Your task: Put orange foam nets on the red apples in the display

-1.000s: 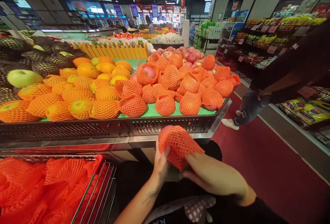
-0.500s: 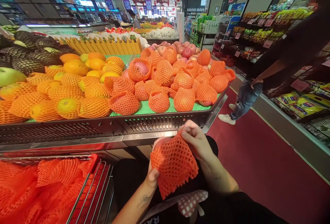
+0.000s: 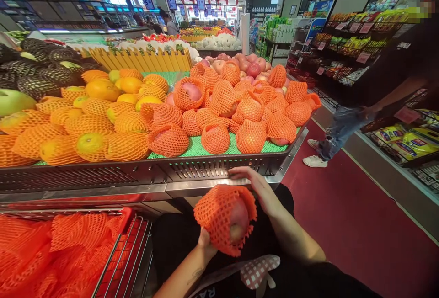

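Observation:
My left hand (image 3: pixel 206 242) grips an apple (image 3: pixel 239 219) wrapped in an orange foam net sleeve (image 3: pixel 215 215); most of its fingers are hidden behind the fruit. Through the sleeve's open end, the reddish apple shows, facing me. My right hand (image 3: pixel 261 191) is just right of and above the apple, fingers stretched out and apart, with nothing visible in it. In front of both hands, several apples in orange net sleeves (image 3: pixel 251 136) sit on a green mat (image 3: pixel 195 147) in a dark slatted display tray (image 3: pixel 206 168).
At lower left stands a wire cart (image 3: pixel 137 234) filled with red-orange foam nets (image 3: pixel 37 252). Mangoes in yellow nets (image 3: pixel 126 145) lie left of the apples, and bare apples (image 3: pixel 254 69) behind. On the right, a person in jeans (image 3: pixel 346 129) is in the aisle (image 3: pixel 343 215) beside snack shelves (image 3: pixel 360 42).
The net now surrounds the apple, where before it hung loosely over its front. My right hand has let go of the net's edge and opened. The person in the aisle has shifted right.

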`<state>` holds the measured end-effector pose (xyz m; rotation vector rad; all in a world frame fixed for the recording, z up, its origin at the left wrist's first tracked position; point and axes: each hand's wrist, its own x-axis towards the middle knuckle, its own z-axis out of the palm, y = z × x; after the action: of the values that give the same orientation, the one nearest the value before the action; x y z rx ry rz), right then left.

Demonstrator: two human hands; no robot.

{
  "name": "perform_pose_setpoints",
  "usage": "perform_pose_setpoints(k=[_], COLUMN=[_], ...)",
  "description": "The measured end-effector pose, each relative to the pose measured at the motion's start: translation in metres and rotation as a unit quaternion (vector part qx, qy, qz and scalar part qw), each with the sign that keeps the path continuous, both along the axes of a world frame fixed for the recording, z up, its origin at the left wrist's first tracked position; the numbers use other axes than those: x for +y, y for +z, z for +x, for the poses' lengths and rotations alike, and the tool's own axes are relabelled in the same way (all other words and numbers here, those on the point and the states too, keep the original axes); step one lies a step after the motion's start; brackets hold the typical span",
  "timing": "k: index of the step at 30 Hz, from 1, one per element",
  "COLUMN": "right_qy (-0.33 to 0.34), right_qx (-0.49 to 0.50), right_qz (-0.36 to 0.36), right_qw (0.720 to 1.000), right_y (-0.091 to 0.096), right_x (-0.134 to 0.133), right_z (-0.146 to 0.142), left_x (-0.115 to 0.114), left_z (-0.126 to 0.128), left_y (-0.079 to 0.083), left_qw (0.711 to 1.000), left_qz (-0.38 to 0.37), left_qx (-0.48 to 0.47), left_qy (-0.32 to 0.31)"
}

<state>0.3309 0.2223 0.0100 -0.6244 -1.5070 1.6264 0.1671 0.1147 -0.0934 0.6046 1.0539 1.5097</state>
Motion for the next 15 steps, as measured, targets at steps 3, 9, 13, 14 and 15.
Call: perform_pose_setpoints(k=[3,9,13,14,15], right_qy=[0.022,-0.166,-0.195,-0.176,-0.161], right_qx=[-0.055,0.036,0.130,0.150,0.164], right_qz=[0.125,0.254,0.159,0.118,0.078], right_qw=[0.990,0.952,0.959,0.966,0.970], right_y=[0.008,0.014,0.051,0.065,0.081], right_x=[-0.019,-0.014,0.004,0.012,0.023], right_z=[0.013,-0.001,-0.004,-0.006,-0.010], left_x=[0.014,0.062,0.083,0.083,0.079], left_z=[0.006,-0.046,-0.087,-0.094,-0.100], left_y=[0.028,0.181,0.258,0.259,0.252], left_qw=[0.994,0.799,0.804,0.814,0.822], left_qz=[0.064,0.302,0.335,0.338,0.336], left_qx=[0.085,0.518,0.426,0.400,0.393], left_qy=[-0.033,-0.052,0.243,0.249,0.238])
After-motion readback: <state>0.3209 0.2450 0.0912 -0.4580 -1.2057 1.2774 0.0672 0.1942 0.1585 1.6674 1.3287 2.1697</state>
